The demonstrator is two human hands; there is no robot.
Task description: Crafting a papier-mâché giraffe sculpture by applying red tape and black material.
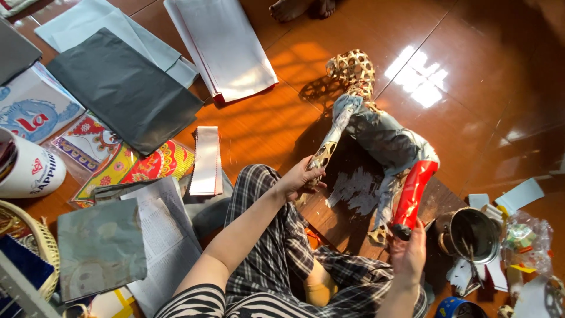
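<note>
Two hands held the woven frame [376, 132]: left hand [299, 178] fingers gripped its seven-o'clock leg, right hand [408, 254] fingers pinched the red-wrapped five-o'clock leg [414, 191].

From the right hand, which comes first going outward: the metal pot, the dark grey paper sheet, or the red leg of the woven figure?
From the right hand:
1. Red leg, directly above, touching the fingertips.
2. Metal pot, just to its right.
3. Dark grey paper sheet, far across the floor at upper left.
</note>
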